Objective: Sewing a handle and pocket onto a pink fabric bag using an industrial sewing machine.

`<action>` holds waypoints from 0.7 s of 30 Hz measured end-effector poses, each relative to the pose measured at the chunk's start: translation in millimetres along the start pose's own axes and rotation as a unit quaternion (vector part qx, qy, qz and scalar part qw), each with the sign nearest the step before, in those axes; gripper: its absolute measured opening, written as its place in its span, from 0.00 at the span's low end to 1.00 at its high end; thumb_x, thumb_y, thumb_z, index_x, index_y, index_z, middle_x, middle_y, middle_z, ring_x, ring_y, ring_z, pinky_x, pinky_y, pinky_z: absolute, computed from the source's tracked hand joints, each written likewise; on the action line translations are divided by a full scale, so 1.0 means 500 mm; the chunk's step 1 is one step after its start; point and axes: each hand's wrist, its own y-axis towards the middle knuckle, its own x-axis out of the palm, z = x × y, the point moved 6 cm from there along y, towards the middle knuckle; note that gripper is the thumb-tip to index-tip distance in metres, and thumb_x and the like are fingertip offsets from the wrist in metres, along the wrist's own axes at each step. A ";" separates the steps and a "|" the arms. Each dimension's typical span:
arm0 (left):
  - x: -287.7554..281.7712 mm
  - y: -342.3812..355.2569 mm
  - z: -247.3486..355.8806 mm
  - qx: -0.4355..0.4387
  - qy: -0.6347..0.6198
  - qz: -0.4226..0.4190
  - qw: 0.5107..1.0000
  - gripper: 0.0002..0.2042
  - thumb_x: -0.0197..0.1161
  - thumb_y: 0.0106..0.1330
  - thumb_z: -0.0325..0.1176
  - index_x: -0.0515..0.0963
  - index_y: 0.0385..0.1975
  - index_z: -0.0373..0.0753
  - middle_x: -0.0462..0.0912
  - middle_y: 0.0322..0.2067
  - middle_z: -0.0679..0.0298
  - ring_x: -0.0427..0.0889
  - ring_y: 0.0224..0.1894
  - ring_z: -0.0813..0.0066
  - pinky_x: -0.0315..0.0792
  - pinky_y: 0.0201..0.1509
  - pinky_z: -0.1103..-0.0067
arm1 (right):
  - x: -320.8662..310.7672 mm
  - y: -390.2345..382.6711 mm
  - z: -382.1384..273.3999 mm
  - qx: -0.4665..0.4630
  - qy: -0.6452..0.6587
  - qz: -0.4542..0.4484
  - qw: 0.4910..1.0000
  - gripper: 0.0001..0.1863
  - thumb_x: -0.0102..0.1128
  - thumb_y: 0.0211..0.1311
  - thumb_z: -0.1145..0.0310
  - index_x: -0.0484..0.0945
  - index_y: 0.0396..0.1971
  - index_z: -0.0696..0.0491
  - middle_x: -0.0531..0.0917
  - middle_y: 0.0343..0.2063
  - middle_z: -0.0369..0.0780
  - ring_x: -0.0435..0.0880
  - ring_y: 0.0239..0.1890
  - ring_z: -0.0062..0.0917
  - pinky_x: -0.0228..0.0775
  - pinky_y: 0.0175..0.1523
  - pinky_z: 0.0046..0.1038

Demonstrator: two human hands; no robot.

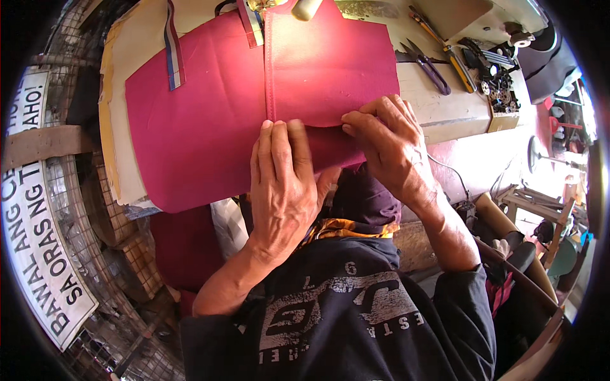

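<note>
A dark red, leather-like sheet [197, 120] lies spread over the work surface, with a stitched seam [269, 76] running down its middle. My left hand [283, 159] rests on it with the fingers stretched flat at the lower end of the seam. Its thumb is out to the side by the sheet's near edge. To the right, my right hand [387, 143] pinches a raised flap of the same sheet between thumb and fingers. A lit metal machine part [260, 5] shows above the seam's far end; the rest of it is cut off.
Striped ribbons [173, 51] hang over the sheet's far part. At the right lie thread snips [431, 68], a yellow cutter knife [462, 71] and a box of small metal parts [503, 101]. Wire mesh [121, 254] with a white sign [47, 235] borders the left.
</note>
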 end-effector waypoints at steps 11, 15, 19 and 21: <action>-0.002 0.007 0.022 0.014 0.077 -0.063 0.995 0.39 0.41 0.77 0.60 0.68 0.64 0.23 0.69 0.60 0.38 0.69 0.65 0.33 0.71 0.67 0.53 | 0.005 0.050 0.056 0.145 0.136 -0.145 0.969 0.08 0.67 0.56 0.70 0.78 0.31 0.56 0.83 0.29 0.41 0.82 0.40 0.39 0.74 0.46 0.40; -0.002 0.008 0.025 0.021 0.073 -0.072 0.995 0.38 0.39 0.78 0.60 0.68 0.64 0.24 0.70 0.59 0.36 0.69 0.64 0.32 0.72 0.66 0.52 | 0.007 0.057 0.058 0.145 0.128 -0.168 0.967 0.08 0.67 0.55 0.70 0.78 0.31 0.56 0.82 0.28 0.43 0.81 0.39 0.40 0.73 0.46 0.40; -0.004 0.017 0.028 0.022 0.087 -0.089 0.992 0.38 0.37 0.78 0.60 0.68 0.65 0.25 0.70 0.58 0.35 0.70 0.63 0.30 0.73 0.65 0.51 | 0.012 0.062 0.060 0.148 0.104 -0.193 0.964 0.08 0.70 0.54 0.72 0.78 0.30 0.56 0.81 0.27 0.40 0.80 0.35 0.33 0.72 0.43 0.36; -0.004 0.020 0.029 0.022 0.094 -0.092 0.991 0.38 0.37 0.78 0.61 0.68 0.65 0.26 0.70 0.58 0.35 0.70 0.62 0.30 0.73 0.65 0.50 | 0.012 0.065 0.058 0.147 0.090 -0.198 0.965 0.09 0.72 0.53 0.73 0.79 0.30 0.56 0.80 0.27 0.37 0.80 0.32 0.26 0.72 0.41 0.31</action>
